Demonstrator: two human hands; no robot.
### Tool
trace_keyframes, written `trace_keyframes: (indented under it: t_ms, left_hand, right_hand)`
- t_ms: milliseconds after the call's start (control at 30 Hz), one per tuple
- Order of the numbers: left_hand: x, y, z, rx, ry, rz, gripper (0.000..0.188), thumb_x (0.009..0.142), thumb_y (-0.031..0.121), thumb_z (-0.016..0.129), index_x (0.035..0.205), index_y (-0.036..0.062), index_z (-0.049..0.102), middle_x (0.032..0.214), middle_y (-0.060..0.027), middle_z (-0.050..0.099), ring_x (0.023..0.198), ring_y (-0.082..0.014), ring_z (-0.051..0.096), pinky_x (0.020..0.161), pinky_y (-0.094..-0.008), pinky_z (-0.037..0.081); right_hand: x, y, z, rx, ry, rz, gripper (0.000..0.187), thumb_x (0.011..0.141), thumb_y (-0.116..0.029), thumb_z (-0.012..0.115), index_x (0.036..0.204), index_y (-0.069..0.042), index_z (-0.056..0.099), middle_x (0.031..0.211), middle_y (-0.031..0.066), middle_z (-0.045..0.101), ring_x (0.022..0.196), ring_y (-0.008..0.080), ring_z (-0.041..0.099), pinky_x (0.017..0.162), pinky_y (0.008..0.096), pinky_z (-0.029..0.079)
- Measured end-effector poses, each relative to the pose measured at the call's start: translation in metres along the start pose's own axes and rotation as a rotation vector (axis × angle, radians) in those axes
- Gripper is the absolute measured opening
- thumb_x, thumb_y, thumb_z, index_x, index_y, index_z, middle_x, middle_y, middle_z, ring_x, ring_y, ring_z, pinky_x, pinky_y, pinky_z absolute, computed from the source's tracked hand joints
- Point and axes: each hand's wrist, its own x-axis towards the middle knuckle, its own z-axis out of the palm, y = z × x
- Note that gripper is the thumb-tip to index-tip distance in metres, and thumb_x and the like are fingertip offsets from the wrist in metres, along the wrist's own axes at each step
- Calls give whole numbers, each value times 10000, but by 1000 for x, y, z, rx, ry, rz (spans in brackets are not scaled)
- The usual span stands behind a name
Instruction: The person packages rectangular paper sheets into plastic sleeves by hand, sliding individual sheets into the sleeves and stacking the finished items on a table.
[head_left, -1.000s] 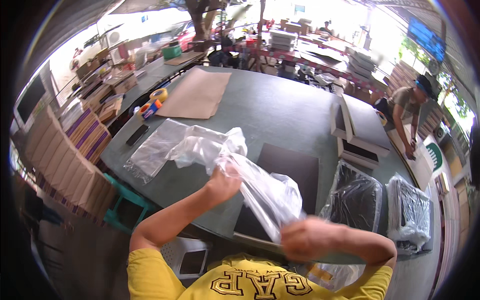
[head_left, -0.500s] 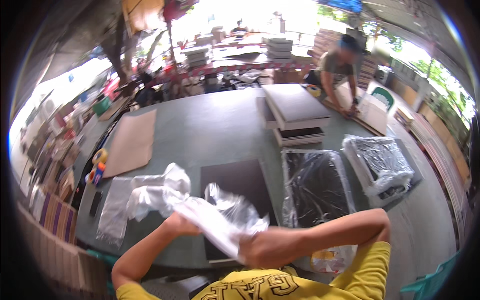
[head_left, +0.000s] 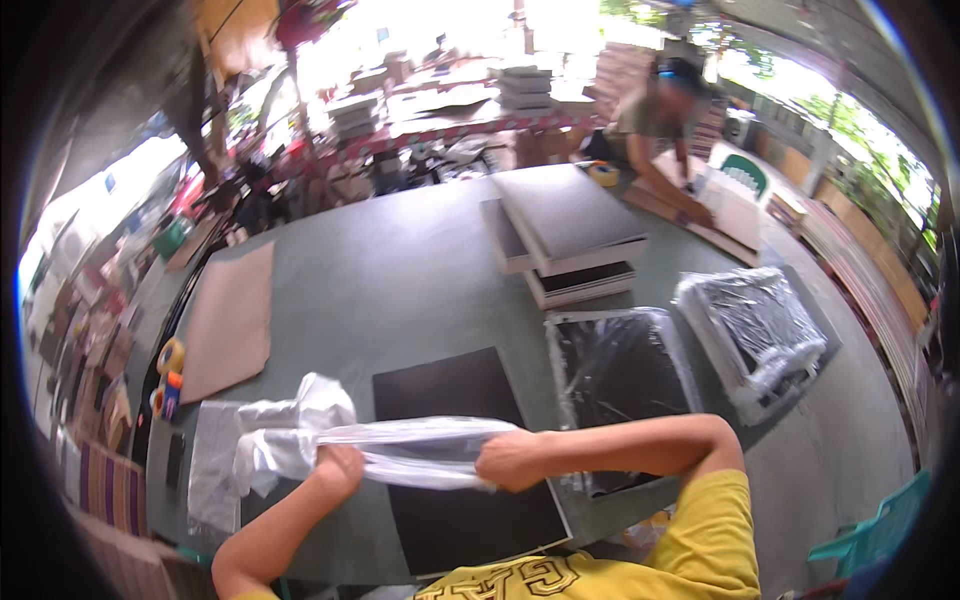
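Observation:
A clear plastic bag is stretched sideways between my two closed hands. My left hand grips its left part, and my right hand clutches the right end. Beneath it lies a flat black panel on the green table, partly covered by the plastic. More crumpled clear plastic spreads to the left of my left hand. Right of my right hand sits a black panel wrapped in clear plastic, and past it a thicker plastic-wrapped stack.
Thick dark-topped slabs are stacked at the table's far side. A brown paper sheet and tape dispenser lie at the left. Across the table, a co-worker bends over flat boards. A green chair stands at right.
My hands have drawn the plastic from a slanted, bunched shape into a level, taut stretch. My right hand has risen, uncovering more of the black panel. The whole view has shifted slightly.

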Motion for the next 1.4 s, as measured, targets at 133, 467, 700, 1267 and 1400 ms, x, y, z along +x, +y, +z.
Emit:
trace_keyframes:
  t_ms: [133,467,700,1267,1400]
  left_hand:
    - [-12,24,-12,-516,-48,444,302,701,318,572,745,22,609,653,-40,592,586,-147,567,541,-272,444]
    - [121,-37,53,-1118,685,-694,368,655,10,489,1023,22,501,814,-198,571,867,-357,529,739,-410,434]
    - [153,-43,46,-1183,655,-252,433,656,-13,375,1042,55,558,838,-191,548,892,-324,505,820,-368,391]
    - [63,-86,-52,-1503,915,-201,166,678,24,586,836,29,637,687,-96,615,516,-124,542,515,-265,452]
    - [52,-87,-50,-1767,831,-226,153,686,4,601,833,18,639,651,-74,604,466,-82,502,446,-241,420]
  right_hand:
    - [-30,56,-24,479,773,152,251,563,-49,640,811,-34,609,728,134,596,723,264,600,646,337,479]
    - [50,169,55,476,1061,687,388,587,112,419,914,-10,587,931,162,579,915,263,555,798,286,416]
    - [44,215,72,588,835,608,434,567,122,415,937,-7,603,974,164,540,928,309,522,831,307,402]
    - [-17,165,-19,1078,1139,454,154,642,59,582,792,37,606,686,49,591,645,108,546,623,225,437]
    - [-19,165,-15,1250,1199,234,130,707,-42,612,832,-11,599,673,7,575,569,56,519,467,180,410]
